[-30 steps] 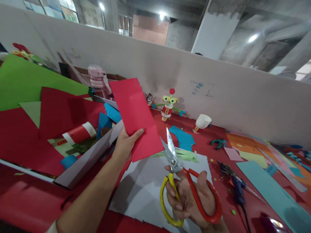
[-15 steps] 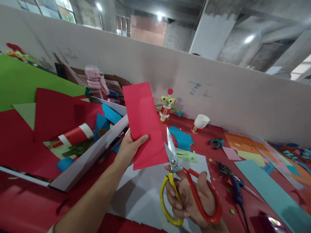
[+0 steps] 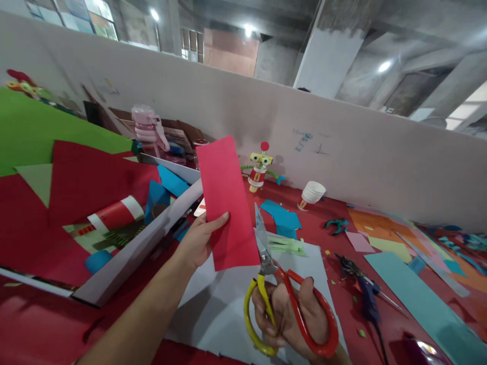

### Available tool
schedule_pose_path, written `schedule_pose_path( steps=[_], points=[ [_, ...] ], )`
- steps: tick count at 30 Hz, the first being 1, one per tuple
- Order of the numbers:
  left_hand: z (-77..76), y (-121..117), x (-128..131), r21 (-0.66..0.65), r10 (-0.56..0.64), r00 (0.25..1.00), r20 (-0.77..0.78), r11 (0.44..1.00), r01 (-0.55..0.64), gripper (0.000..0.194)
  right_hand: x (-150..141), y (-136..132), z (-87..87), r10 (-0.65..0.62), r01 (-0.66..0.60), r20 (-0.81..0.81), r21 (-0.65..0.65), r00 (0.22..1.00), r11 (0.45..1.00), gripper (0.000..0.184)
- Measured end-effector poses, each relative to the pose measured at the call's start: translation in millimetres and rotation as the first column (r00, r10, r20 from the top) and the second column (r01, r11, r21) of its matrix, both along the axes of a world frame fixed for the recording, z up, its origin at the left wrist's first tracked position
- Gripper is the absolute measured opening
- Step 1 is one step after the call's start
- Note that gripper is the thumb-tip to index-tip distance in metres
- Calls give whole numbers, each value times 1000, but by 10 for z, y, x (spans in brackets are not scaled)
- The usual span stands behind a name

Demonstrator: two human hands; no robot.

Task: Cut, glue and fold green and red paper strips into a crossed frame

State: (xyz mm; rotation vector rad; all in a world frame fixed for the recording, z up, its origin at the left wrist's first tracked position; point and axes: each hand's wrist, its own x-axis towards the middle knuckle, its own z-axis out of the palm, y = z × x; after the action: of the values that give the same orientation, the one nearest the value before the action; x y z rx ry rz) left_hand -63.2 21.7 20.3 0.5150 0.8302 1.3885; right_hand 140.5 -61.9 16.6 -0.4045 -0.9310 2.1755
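Observation:
My left hand (image 3: 198, 237) is closed on a red sheet of paper (image 3: 228, 203), thumb on the front face and the other fingers behind it. The sheet is a tall rectangle held up off the table. In my right hand (image 3: 289, 314) is a pair of scissors (image 3: 268, 263) with one yellow and one red handle, fingers through the loops. Their blades point up and lie along the sheet's right edge near its lower corner; whether they touch the paper I cannot tell. Under both hands lies a white board (image 3: 213, 304) with green paper strips (image 3: 285, 245) on it.
A paper-cup figure (image 3: 257, 175) and stacked paper cups (image 3: 312, 193) stand by the low wall. Right of the board are a glue gun (image 3: 367, 299), pliers (image 3: 336, 226) and a teal sheet (image 3: 418, 299). At left, a white-walled box (image 3: 125, 258) holds craft pieces.
The red sheet has turned slightly and its top sits a little lower. The scissors have shifted left with my right hand, and their blades look closer together.

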Motion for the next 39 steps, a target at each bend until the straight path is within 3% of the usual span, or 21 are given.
schedule_pose_path(
  steps=[5,14,22,29,36,39],
  points=[
    [-10,-37,37,15,-71,996,-53,997,72,35,-12,4,-57,-51,51,11,-33,999,998,76],
    [7,-31,3,26,-24,999,-43,999,25,32,52,20,-35,-21,20,-33,-34,999,999,80],
    [-1,-125,57,35,-254,963,-87,966,258,26,28,-17,-48,-125,123,-26,-70,992,990,74],
    [45,-123,49,15,-217,971,-101,975,220,30,117,13,4,-62,61,-39,-23,997,998,78],
    [64,-139,-23,10,-357,930,-86,933,359,30,114,2,37,-84,83,-36,-26,996,996,72],
    [103,-102,-91,7,-299,954,-31,954,299,26,92,-12,33,-78,76,-31,-49,997,996,71]
  ],
)
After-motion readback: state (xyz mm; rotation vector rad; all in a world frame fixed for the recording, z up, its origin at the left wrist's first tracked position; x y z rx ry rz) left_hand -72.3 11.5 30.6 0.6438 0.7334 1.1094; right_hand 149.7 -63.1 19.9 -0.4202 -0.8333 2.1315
